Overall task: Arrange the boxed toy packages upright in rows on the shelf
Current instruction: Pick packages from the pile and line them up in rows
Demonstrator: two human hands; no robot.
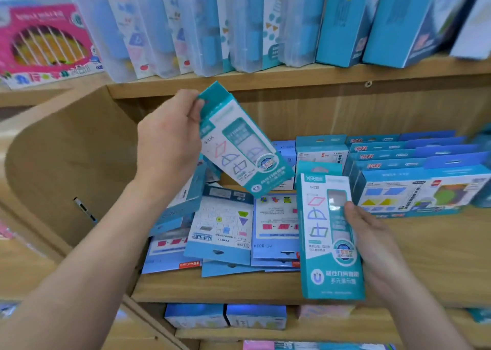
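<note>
My left hand [170, 139] grips a teal and white toy box [240, 142] by its hanger end, tilted in the air above the middle shelf [425, 256]. My right hand [372, 238] holds a second, matching teal box [326, 238] upright at the shelf's front edge, thumb on its front. Several flat blue packages [225, 230] lie scattered on the shelf between my hands. To the right, blue boxes [414, 179] stand upright in rows.
The upper shelf [292, 78] carries clear cases and tall teal boxes, with a pink boxed toy [47, 44] at far left. A curved wooden side panel [66, 158] closes the shelf's left. More boxes [225, 315] sit on the shelf below.
</note>
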